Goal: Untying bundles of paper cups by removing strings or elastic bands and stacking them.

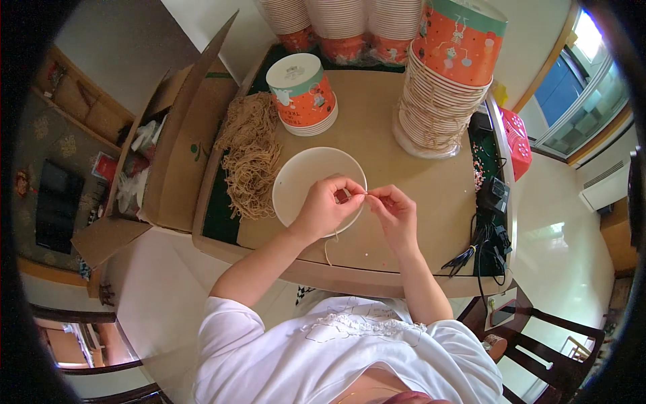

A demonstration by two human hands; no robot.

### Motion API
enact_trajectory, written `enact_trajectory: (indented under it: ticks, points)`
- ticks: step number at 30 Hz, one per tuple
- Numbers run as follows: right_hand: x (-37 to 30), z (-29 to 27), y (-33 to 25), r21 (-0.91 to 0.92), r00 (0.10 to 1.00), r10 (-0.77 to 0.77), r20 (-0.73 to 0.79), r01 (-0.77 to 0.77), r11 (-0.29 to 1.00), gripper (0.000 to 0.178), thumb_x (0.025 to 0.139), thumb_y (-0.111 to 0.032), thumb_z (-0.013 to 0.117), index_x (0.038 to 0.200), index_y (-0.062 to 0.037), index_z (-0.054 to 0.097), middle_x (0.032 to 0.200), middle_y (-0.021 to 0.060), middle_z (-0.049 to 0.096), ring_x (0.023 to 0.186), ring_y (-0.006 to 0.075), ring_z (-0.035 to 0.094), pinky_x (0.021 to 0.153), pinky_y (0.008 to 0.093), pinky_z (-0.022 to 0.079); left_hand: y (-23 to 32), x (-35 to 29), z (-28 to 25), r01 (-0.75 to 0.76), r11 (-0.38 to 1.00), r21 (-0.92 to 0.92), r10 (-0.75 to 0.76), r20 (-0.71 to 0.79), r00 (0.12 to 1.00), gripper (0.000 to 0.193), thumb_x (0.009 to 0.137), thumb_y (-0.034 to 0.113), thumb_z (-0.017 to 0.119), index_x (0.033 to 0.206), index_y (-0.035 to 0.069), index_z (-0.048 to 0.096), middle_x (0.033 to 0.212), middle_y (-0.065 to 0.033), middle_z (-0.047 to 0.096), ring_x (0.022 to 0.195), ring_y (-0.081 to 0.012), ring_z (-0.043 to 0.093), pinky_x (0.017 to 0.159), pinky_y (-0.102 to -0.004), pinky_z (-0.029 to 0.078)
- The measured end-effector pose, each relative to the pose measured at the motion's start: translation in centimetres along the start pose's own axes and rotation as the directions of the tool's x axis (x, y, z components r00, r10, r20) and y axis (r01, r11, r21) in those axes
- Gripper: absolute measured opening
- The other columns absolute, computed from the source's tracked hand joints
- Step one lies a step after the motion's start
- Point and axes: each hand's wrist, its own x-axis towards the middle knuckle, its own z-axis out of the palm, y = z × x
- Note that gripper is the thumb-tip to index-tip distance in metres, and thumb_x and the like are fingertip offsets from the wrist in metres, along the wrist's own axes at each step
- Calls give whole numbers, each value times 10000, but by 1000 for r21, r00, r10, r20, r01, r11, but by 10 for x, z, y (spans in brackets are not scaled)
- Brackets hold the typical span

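Over the white bucket (303, 178) near the desk's (431, 225) front edge, I judged one piece half done.
My left hand (323, 205) and right hand (393, 214) met, pinched narrow on a thin cord (326, 249), its tail hanging beside the bucket; the tall stack (439, 101), cord-laced, looked finished, while the short upturned stack (306, 101) showed none and the cord heap (250, 158) lay ample.

Wide head-worn fisheye view, from above the near edge of the table (377, 283), facing steeply down, close in
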Motion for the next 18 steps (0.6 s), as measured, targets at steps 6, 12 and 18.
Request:
enact_trajectory:
  ticks: [6,12,18]
  points:
    - [3,-1,7,-49,997,-73,-5,73,996,55,844,-32,666,850,-17,614,767,-17,613,680,39,506,619,195,408,14,0,-5,158,975,-153,-163,-18,986,150,893,116,620,907,-21,682,812,-48,689,673,-67,595,616,-227,479]
    - [4,0,6,-155,986,-166,7,165,974,60,832,-29,670,849,-27,613,761,-12,603,682,49,503,623,205,407,16,-1,-7,138,990,-10,-137,22,990,160,896,111,617,941,-23,693,817,-69,706,743,-100,651,675,-241,514]
    - [5,3,4,-273,973,-228,-20,214,938,74,797,-10,683,808,-21,611,746,12,579,676,83,496,608,232,406,8,-1,-8,18,1000,22,-19,31,999,164,903,122,608,941,-9,699,794,-55,701,651,-70,607,600,-219,488]
